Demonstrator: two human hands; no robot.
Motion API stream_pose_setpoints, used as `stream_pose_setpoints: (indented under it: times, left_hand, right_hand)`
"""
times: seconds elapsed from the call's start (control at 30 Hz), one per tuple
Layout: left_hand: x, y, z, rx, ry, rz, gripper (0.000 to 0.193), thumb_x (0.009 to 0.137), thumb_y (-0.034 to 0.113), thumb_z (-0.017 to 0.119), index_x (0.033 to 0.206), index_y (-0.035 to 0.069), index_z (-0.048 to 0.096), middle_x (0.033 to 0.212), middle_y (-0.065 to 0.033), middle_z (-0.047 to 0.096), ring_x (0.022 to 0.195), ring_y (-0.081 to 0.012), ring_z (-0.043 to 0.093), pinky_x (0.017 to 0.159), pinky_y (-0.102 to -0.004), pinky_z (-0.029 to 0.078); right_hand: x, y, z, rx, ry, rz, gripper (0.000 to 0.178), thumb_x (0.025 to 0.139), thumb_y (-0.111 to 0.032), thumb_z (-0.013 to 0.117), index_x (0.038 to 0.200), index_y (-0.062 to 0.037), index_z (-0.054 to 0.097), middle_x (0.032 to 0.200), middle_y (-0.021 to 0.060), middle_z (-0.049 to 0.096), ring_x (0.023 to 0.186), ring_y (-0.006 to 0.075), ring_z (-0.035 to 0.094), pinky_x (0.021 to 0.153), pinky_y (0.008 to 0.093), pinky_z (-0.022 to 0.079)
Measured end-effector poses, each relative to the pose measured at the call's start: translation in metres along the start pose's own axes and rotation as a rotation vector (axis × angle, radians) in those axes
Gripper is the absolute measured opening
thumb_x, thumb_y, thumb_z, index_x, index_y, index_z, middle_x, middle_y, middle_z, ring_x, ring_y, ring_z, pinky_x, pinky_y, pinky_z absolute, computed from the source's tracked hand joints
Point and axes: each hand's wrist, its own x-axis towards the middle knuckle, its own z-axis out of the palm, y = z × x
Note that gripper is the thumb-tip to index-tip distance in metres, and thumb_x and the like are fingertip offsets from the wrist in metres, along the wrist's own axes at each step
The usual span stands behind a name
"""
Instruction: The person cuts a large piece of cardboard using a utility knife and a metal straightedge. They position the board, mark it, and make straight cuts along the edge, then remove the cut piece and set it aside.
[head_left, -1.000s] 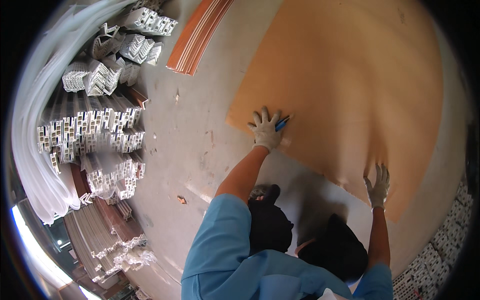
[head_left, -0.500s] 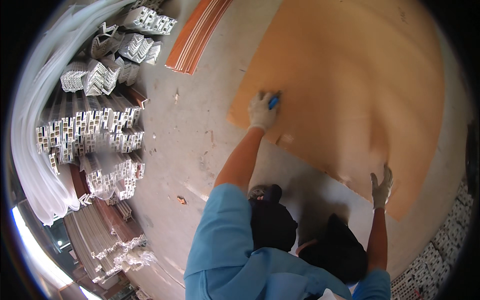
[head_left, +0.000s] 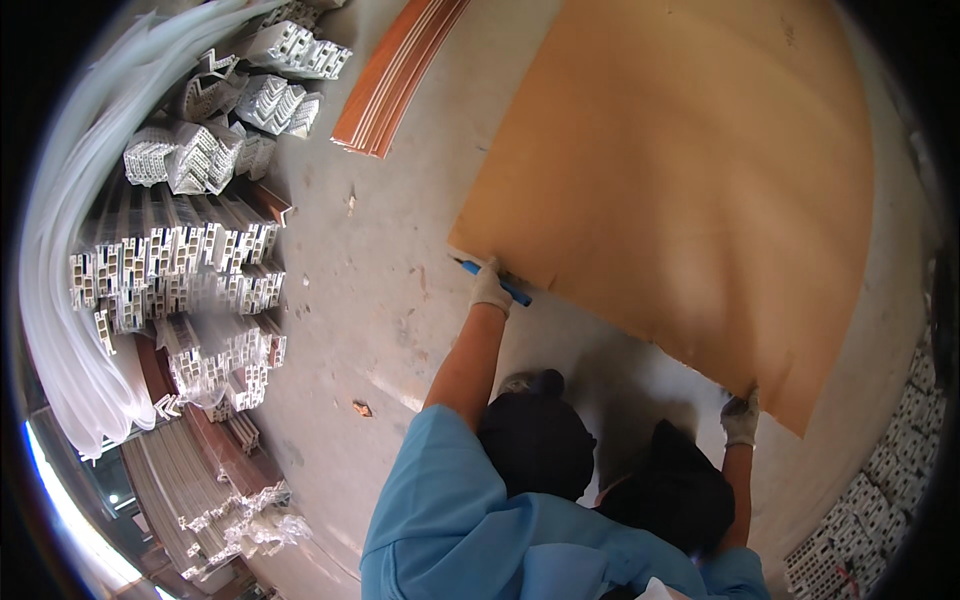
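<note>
Your left hand, in a pale glove, is closed around a blue pen-like tool, which lies slantwise across the hand with its dark tip toward the upper left. The fingertips of this hand meet the near edge of the brown sheet, close to its left corner; how firmly they grip that edge cannot be told. Your right hand, likewise gloved, is narrowed on the same edge near the right corner, its fingers curled and partly hidden.

The sheet spreads before you over the grey floor, reaching the upper rim of the view, with its near edge running obliquely between your two hands. Below this edge, between your forearms, are your dark-clad knees; your blue shirt fills the lower middle.

Farther out, to the left of the sheet and apart from it, lies a bundle of reddish-brown strips. A small brown scrap rests on the floor left of your left forearm. Along the left side stand stacks of white hollow profiles, bordered by whitish translucent sheeting. Further stacked profiles occupy the lower right.
</note>
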Motion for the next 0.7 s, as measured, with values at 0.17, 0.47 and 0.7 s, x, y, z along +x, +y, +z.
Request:
stream_pose_setpoints:
  times: [0.17,0.47,0.7]
  left_hand:
    - [-0.005,0.002,0.015,0.027,-0.012,0.038,0.041,0.093,0.018,0.062,0.127,0.002,0.048,0.124,-0.0118,0.056,0.111,-0.0271,0.057,0.094,-0.0420,0.049]
    - [0.009,0.027,0.072,0.154,0.098,0.112,0.038,0.085,0.006,0.065,0.118,-0.008,0.055,0.110,-0.0140,0.062,0.094,-0.0244,0.064,0.080,-0.0372,0.051]
    - [0.038,0.045,0.148,0.191,0.076,0.204,0.033,0.082,0.007,0.068,0.111,-0.008,0.059,0.100,-0.0108,0.063,0.088,-0.0217,0.062,0.076,-0.0355,0.049]
  right_hand:
    - [0.011,0.005,-0.008,-0.011,-0.157,0.007,0.031,0.090,-0.018,0.067,0.117,-0.0041,0.063,0.114,0.0075,0.067,0.104,0.0224,0.063,0.092,0.0355,0.055]
    - [0.065,0.007,0.008,-0.017,-0.127,-0.085,0.029,0.090,-0.015,0.068,0.116,-0.0036,0.062,0.111,0.0090,0.068,0.100,0.0223,0.066,0.083,0.0357,0.059]
    - [0.102,-0.016,0.063,-0.145,-0.113,-0.087,0.033,0.089,-0.015,0.069,0.116,0.0004,0.060,0.111,0.0120,0.066,0.101,0.0284,0.064,0.085,0.0373,0.060]
